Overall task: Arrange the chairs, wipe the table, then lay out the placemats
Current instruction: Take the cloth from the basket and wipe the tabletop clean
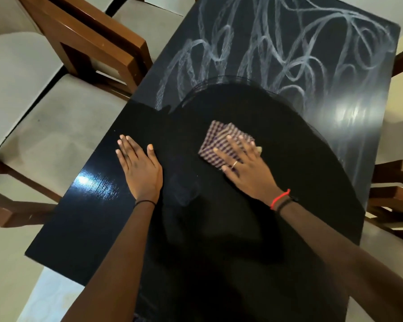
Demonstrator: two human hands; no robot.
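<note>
A glossy black table point(84, 224) fills the middle of the view. Its far half is covered in whitish looping smear marks point(277, 47); the near half is dark and free of them. A folded checked cloth point(219, 138) lies flat on the tabletop, a little right of centre. My right hand point(244, 166) presses on the cloth with straight, spread fingers. Flat on the bare tabletop to the left rests my left hand point(140, 168), fingers straight and together.
Two wooden chairs with cream seats point(56, 126) stand along the table's left side, their brown frame point(98, 40) close to the edge. More brown chair frames point(393, 191) stand at the right side. Pale floor shows at the lower left.
</note>
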